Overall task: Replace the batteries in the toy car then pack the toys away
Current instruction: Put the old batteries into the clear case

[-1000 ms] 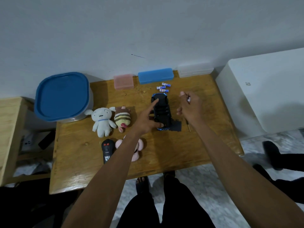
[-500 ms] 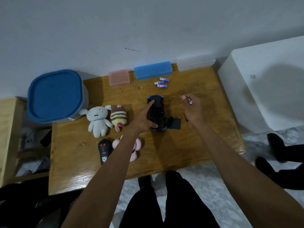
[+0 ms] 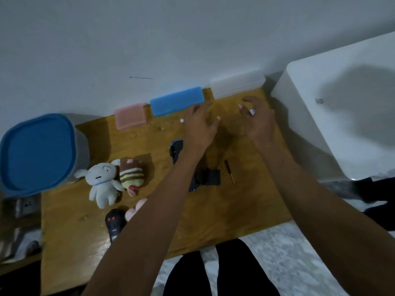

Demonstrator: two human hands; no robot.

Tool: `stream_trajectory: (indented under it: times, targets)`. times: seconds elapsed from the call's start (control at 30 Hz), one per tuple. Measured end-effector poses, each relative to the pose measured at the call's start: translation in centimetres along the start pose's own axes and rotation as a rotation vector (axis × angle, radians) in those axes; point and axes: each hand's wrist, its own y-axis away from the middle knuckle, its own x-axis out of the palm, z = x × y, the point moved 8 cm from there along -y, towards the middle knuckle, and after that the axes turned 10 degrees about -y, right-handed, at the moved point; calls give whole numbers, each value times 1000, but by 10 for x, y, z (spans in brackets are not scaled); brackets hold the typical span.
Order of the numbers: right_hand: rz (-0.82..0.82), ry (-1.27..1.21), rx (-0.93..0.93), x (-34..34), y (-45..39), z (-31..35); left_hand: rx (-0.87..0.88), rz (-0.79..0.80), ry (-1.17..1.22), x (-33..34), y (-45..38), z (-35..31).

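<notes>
A blue-lidded bin point(image 3: 38, 152) stands at the table's left end, with a white plush point(image 3: 102, 184) and a striped plush point(image 3: 131, 175) beside it and a black remote point(image 3: 114, 224) nearer. The toy car point(image 3: 176, 151), hard-shelled and probably light, lies mid-table under the left forearm, best gripped across its flanks. The left hand point(image 3: 199, 122) is spread near the blue case point(image 3: 177, 101); whether it touches anything cannot be told. A small shiny thing, probably a battery point(image 3: 252, 111), smooth and apt to roll, is pinched in the right hand point(image 3: 257, 118)
</notes>
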Motion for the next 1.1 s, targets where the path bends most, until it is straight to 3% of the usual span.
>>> stream_trajectory:
  times: [0.13, 0.27, 0.57, 0.83, 1.0, 1.1]
  targets:
    - [26, 34, -17, 1, -42, -21, -85, 28, 60, 55, -48, -10]
    - [71, 88, -23, 16, -83, -47, -175, -47, 90, 89, -81, -5]
    - [140, 92, -126, 51, -122, -78, -165, -229, 47, 114, -110, -4]
    - [-13, -56, -234, 38, -127, -57, -138, -337, 155, 109, -101, -4]
    - [-64, -36, -123, 32, -145, -44, -98, -367, 154, 108, -99, -7]
    - [-82, 29, -220, 32, -150, -39, -56, -365, 132, 107, -100, -10]
